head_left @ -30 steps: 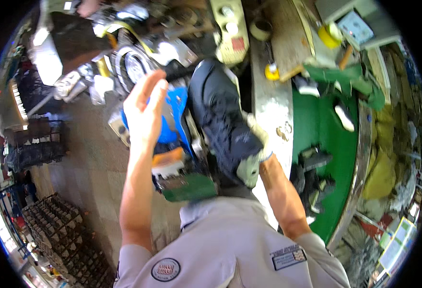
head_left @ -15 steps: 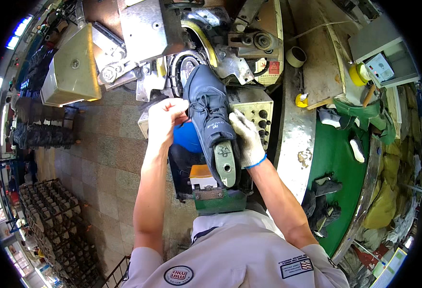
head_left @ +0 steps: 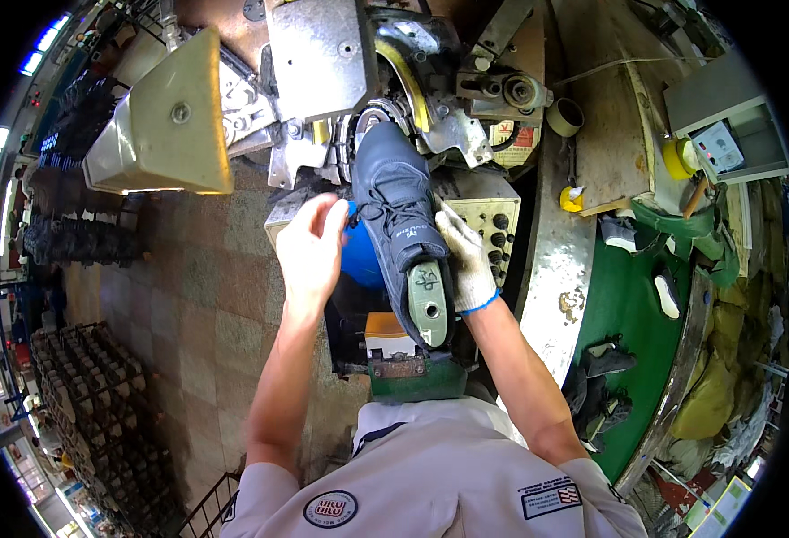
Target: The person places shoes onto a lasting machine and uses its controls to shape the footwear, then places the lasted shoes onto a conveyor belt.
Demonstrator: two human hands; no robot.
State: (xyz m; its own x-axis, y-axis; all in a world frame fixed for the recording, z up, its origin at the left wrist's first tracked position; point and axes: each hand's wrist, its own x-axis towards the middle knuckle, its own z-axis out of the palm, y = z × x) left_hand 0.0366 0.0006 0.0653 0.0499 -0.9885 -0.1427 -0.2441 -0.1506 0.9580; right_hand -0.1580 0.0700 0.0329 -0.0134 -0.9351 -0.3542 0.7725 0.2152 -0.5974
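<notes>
A dark lace-up shoe (head_left: 396, 193) sits on a green last (head_left: 428, 305) in front of me, toe pointing away into the machine. My right hand (head_left: 466, 255), in a whitish glove with a blue cuff, is wrapped against the shoe's right side. My bare left hand (head_left: 312, 251) is just left of the shoe, thumb and fingers curled together. What its fingertips hold, if anything, is hidden. The machine's metal plates and clamps (head_left: 323, 58) surround the toe. A blue rounded object (head_left: 361, 258) shows below, between my left hand and the shoe.
A cream-coloured machine housing (head_left: 157, 134) juts out at the left. A control box with black knobs (head_left: 493, 220) stands right of the shoe. Farther right, several shoes lie on a green conveyor belt (head_left: 650, 359) beside a metal edge (head_left: 560, 260). Racks of shoes (head_left: 90, 403) stand at left.
My left hand has come slightly away from the shoe's side and turned, its fingers more curled. My right hand keeps its grip on the shoe. The view has shifted a little.
</notes>
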